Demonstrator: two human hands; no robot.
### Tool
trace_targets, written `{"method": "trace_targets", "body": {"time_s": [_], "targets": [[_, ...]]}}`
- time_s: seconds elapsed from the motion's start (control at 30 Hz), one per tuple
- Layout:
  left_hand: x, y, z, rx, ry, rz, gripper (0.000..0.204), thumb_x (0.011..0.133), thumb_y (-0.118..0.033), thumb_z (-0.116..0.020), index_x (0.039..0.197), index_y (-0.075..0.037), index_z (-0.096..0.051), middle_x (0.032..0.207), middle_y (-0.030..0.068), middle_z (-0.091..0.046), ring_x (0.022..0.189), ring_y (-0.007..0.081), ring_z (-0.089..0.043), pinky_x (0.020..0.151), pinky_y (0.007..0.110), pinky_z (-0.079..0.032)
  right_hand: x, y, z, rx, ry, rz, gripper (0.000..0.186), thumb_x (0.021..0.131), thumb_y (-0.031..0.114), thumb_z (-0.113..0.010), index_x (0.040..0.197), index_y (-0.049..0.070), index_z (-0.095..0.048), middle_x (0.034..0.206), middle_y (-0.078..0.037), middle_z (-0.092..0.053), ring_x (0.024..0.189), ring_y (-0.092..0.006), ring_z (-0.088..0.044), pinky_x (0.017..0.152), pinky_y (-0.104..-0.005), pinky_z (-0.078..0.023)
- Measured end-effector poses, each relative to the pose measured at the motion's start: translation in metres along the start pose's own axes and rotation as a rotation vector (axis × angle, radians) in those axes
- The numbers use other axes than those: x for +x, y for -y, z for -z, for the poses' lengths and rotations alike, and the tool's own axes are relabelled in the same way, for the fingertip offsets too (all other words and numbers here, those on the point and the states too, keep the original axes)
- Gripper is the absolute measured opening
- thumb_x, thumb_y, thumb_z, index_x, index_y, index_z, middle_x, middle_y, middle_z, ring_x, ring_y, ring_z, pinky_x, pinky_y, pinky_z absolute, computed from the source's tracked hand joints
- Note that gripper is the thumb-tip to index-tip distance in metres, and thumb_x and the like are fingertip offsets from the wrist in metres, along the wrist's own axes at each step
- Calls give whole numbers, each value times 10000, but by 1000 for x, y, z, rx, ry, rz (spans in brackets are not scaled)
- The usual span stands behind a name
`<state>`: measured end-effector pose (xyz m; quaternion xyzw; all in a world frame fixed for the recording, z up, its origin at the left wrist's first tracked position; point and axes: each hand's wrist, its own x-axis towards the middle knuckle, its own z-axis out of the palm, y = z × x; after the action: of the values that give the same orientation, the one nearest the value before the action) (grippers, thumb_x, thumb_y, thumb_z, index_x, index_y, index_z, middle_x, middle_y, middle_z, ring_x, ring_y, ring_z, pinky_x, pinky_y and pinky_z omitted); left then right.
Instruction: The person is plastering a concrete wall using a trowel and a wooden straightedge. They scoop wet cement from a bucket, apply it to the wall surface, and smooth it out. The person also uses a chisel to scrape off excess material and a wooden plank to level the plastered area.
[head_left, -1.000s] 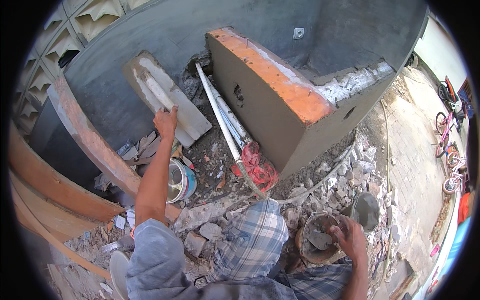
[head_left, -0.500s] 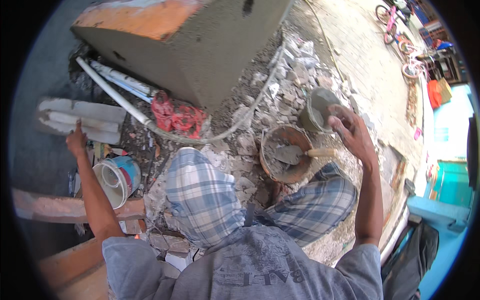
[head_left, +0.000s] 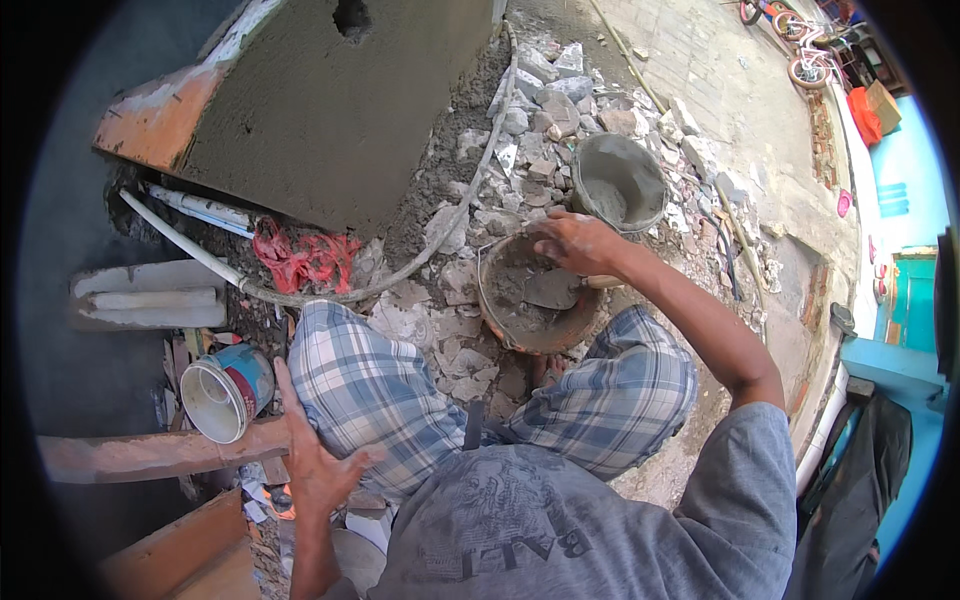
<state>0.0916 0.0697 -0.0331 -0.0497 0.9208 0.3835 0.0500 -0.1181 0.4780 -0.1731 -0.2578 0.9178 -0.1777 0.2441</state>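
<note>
My left hand (head_left: 322,462) is held beside my left knee, fingers spread and nothing in it. A plastering float (head_left: 150,296), a flat pale board with a long handle, lies at the far left, away from that hand. My right hand (head_left: 580,243) hovers over the far rim of an orange, mortar-smeared bucket (head_left: 541,343), its fingers loosely bent and apart. Whether they touch the rim I cannot tell. Inside the bucket a trowel (head_left: 553,288) rests on grey mortar, its wooden handle (head_left: 603,282) over the right rim, just below my right hand.
A grey bucket (head_left: 620,182) stands beyond the orange one, among broken rubble (head_left: 560,110). A white and blue pail (head_left: 226,392) lies tilted at left near a beam (head_left: 150,457). A hose (head_left: 430,262) curves past red plastic (head_left: 300,257) and a plastered block (head_left: 330,120).
My left hand has let go of the float and drawn back toward my knee. The right hand has come down and left, over the orange bucket. The head view has shifted.
</note>
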Motion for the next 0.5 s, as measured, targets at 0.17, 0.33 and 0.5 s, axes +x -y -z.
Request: {"method": "trace_targets", "body": {"time_s": [0.17, 0.33, 0.5], "targets": [[-10, 1, -39, 103, -292, -46, 1369, 677, -801, -736, 1606, 8, -136, 1642, 237, -206, 1497, 412, -241, 1220, 514, -195, 98, 0, -82, -267, 7, 262, 453, 869, 254, -650, 1283, 77, -602, 1330, -141, -585, 1283, -329, -556, 990, -489, -496], [-3, -11, -48, 130, -323, -57, 1253, 704, -650, -779, 1607, -14, -188, 1637, 242, -229, 1504, 416, -233, 1228, 524, -165, 67, -2, -73, -364, -260, 425, 356, 746, 273, -747, 1068, 134, -688, 1067, -85, -637, 981, -276, -621, 830, -444, -489], [1, -6, -47, 167, -323, -56, 1179, 719, -580, -764, 1606, -27, -217, 1631, 238, -258, 1500, 414, -247, 1223, 531, -175, -3, -11, -24, -361, -5, 381, 258, 753, 388, -751, 841, 151, -700, 825, -38, -669, 1023, -223, -621, 909, -449, -414]]}}
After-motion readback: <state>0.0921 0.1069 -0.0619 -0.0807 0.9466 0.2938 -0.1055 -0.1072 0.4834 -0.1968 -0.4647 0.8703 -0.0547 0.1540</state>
